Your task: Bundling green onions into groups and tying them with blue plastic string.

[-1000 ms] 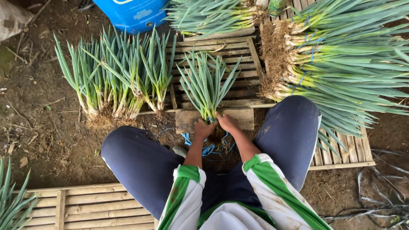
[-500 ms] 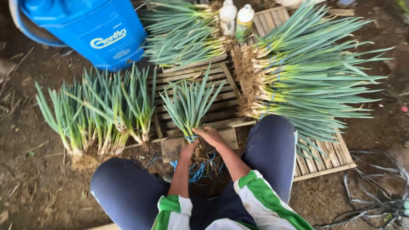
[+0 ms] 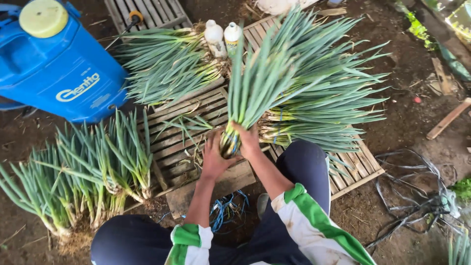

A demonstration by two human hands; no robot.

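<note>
Our left hand [image 3: 213,159] and right hand [image 3: 248,140] squeeze the bunch of green onions [image 3: 255,83] near its roots, so loose stalks might slip out onto the wooden slats [image 3: 181,142].

The person wears a white short-sleeved shirt [image 3: 314,230] with broad green bands at the sleeve hems, low in the frame. Dark navy trousers [image 3: 306,169] cover both legs. The forearms are bare; no gloves, watch or rings show.
</note>
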